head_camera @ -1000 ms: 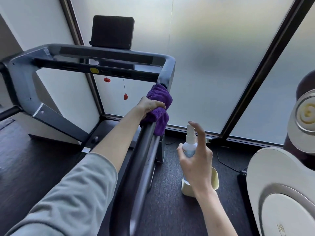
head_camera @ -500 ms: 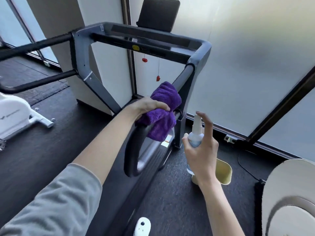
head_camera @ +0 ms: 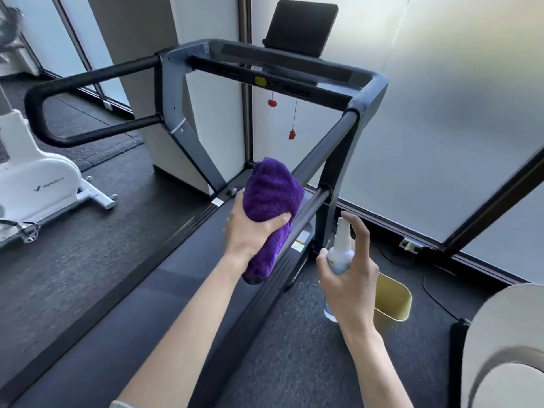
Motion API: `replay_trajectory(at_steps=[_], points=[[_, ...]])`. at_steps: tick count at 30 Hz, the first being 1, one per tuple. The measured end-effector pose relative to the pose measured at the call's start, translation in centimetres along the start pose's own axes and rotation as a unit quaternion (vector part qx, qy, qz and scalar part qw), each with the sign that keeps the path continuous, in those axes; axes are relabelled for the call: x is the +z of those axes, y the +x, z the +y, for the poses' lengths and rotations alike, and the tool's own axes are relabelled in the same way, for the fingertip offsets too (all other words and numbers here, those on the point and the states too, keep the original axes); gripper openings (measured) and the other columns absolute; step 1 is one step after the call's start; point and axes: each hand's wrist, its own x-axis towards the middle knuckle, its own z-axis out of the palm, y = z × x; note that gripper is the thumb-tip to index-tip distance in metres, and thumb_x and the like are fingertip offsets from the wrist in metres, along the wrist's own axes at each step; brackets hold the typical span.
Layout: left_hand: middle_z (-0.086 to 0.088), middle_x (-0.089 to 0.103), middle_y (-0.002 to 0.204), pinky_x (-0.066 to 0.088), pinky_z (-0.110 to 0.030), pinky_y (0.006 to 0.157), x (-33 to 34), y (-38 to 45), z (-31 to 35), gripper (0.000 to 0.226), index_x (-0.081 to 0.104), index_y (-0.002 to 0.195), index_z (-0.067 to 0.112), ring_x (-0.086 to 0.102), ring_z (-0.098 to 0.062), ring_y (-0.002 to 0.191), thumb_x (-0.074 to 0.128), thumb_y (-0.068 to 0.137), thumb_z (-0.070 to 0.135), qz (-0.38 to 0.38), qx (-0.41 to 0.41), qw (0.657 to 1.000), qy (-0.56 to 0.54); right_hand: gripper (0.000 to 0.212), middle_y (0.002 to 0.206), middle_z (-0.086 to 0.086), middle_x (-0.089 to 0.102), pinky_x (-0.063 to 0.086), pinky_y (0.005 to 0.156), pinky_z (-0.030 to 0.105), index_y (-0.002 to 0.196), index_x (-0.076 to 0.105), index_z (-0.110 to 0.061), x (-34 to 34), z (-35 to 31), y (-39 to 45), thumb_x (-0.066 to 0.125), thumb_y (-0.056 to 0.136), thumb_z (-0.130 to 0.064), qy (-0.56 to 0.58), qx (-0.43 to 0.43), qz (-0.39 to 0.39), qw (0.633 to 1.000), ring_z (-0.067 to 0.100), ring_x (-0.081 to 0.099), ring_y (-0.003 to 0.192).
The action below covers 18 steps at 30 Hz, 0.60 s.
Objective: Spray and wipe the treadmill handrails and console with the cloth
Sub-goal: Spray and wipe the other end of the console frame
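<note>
Beside the right black tubular handrail (head_camera: 319, 169) of the treadmill, left hand (head_camera: 250, 231) grips bunched purple microfibre cloth (head_camera: 272, 198), fingers curled tight round its middle; cloth touching or just off the rail, cannot tell. Soft, light, grippy; best held bunched. Right hand (head_camera: 350, 278) holds small white spray bottle (head_camera: 341, 251), fingers wrapped on body, index finger raised over nozzle. Bottle light, likely slick; hold at body.

Cloth (head_camera: 272, 195) left of handrail (head_camera: 321, 160) — spray bottle (head_camera: 340, 254) right, bin (head_camera: 391, 301) behind.
</note>
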Motion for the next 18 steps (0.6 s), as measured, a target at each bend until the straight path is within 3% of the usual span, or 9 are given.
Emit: replay_trajectory(at_steps=[4, 6, 10, 13, 18], points=[[0.01, 0.064, 0.11, 0.047, -0.039, 0.094, 1.0, 2.2, 2.9, 0.072, 0.05, 0.12, 0.032, 0.061, -0.022, 0.105, 0.083, 0.058, 0.052, -0.014, 0.06, 0.991, 0.118, 0.069, 0.062, -0.008, 0.053, 0.05, 0.049, 0.036, 0.127, 0.041, -0.045, 0.5, -0.4, -0.7, 0.065, 0.081, -0.001, -0.004, 0.013, 0.008, 1.0, 0.016, 0.045, 0.045], [0.014, 0.062, 0.101, 0.048, -0.034, 0.09, 0.8, 2.3, 2.7, 0.063, 0.052, 0.115, 0.033, 0.061, -0.02, 0.101, 0.082, 0.062, 0.051, -0.026, 0.086, 0.989, 0.118, 0.069, 0.062, -0.011, 0.052, 0.049, 0.047, 0.03, 0.128, 0.042, -0.044, 0.7, -0.6, -1.1, 0.066, 0.081, -0.001, -0.006, 0.004, 0.017, 1.0, 0.01, 0.044, 0.044], [0.023, 0.065, 0.092, 0.052, -0.026, 0.085, -0.2, 0.1, -0.9, 0.053, 0.054, 0.103, 0.04, 0.063, -0.004, 0.093, 0.083, 0.06, 0.048, -0.016, 0.091, 0.995, -0.043, 0.07, 0.071, -0.016, 0.055, 0.048, 0.048, 0.028, 0.13, 0.042, -0.041, 1.2, -0.9, -2.1, 0.067, 0.08, 0.0, -0.022, -0.004, 0.014, 1.0, 0.011, 0.045, 0.046], [0.03, 0.061, 0.101, 0.046, -0.008, 0.075, -0.6, -2.8, -5.3, 0.063, 0.049, 0.108, 0.046, 0.06, 0.007, 0.093, 0.084, 0.056, 0.049, 0.01, 0.123, 0.989, -0.081, 0.071, 0.07, -0.015, 0.054, 0.049, 0.047, 0.03, 0.131, 0.041, -0.043, 1.3, -0.8, -3.0, 0.067, 0.081, 0.0, -0.028, 0.007, 0.015, 0.999, 0.01, 0.045, 0.045], [0.008, 0.066, 0.102, 0.048, -0.011, 0.073, 0.5, -6.0, -11.7, 0.071, 0.051, 0.105, 0.048, 0.065, -0.009, 0.093, 0.094, 0.049, 0.038, 0.053, 0.04, 0.988, -0.139, 0.073, 0.067, -0.019, 0.05, 0.049, 0.049, 0.03, 0.13, 0.04, -0.044, 0.7, -0.5, -4.5, 0.067, 0.08, 0.002, -0.047, 0.022, 0.018, 0.999, 0.011, 0.047, 0.047]])
